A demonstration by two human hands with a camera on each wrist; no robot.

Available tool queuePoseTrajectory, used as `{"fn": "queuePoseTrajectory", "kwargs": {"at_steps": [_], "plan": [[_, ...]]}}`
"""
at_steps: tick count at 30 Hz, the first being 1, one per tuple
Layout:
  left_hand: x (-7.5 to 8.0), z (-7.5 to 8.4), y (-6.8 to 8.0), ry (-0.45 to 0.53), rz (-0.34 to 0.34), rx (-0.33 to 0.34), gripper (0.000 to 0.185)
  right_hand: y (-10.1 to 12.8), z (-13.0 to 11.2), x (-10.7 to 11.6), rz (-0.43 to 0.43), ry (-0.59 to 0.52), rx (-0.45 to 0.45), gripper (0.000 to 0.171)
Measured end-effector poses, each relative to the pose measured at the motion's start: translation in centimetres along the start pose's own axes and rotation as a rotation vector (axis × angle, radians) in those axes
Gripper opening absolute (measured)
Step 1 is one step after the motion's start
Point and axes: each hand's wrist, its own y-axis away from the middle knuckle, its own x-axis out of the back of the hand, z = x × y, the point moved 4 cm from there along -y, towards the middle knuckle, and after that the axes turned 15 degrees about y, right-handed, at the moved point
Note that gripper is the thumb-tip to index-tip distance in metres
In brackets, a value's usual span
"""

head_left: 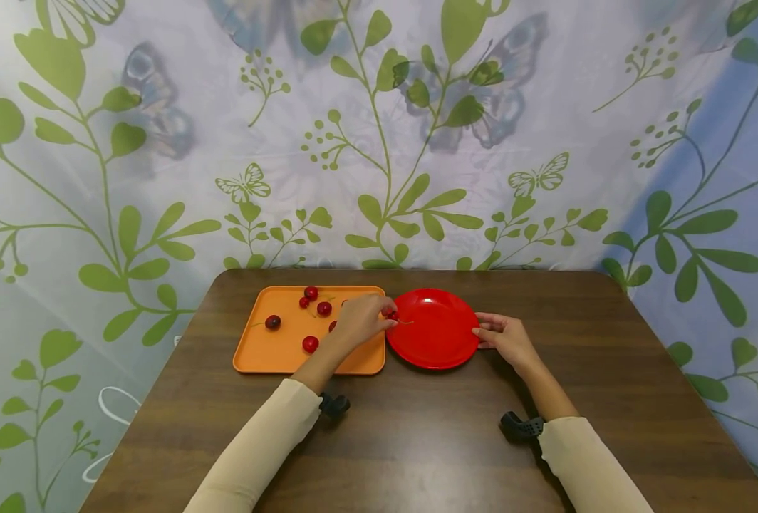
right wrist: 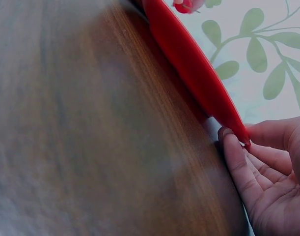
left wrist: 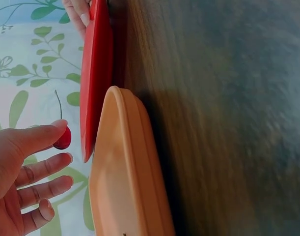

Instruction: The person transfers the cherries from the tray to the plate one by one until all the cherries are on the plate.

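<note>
— Cherries, mostly on the orange tray [head_left: 270, 353] beside the red plate [head_left: 439, 342]: I count about six there, and none lying on the plate itself.

— And the left hand [head_left: 360, 322]?

— Thumb and forefinger pinch one cherry [head_left: 392, 314] by the plate's tray-side rim, other fingers loose. The right hand [head_left: 507, 338] grips the plate's opposite rim.

— Is the cherry set down?

— From above I can't tell. The left wrist view shows the cherry [left wrist: 63, 138] clear of the rim.
</note>
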Motion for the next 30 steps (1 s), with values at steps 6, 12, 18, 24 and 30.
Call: {"fn": "queuePoseTrajectory", "kwargs": {"at_steps": [6, 12, 18, 24, 30], "plan": [[-0.5, 0.4, -0.6, -0.018, 0.012, 0.015, 0.022, 0.0, 0.2, 0.0, 0.003, 0.000, 0.002, 0.048], [-1.1, 0.6, -1.5, -0.044, 0.015, 0.030, 0.024, -0.1, 0.4, 0.1, 0.002, 0.010, 0.010, 0.048], [-1.8, 1.0, -2.9, -0.065, 0.014, 0.016, 0.023, -0.1, 0.3, 0.2, -0.001, 0.014, 0.024, 0.049], [-2.4, 2.0, -4.1, -0.099, -0.003, 0.009, 0.025, 0.0, 0.0, 0.2, -0.012, 0.003, 0.018, 0.048], [-3.5, 2.7, -5.0, -0.127, -0.022, 0.009, 0.026, 1.3, -2.5, 0.3, -0.038, -0.006, 0.012, 0.046]]}}
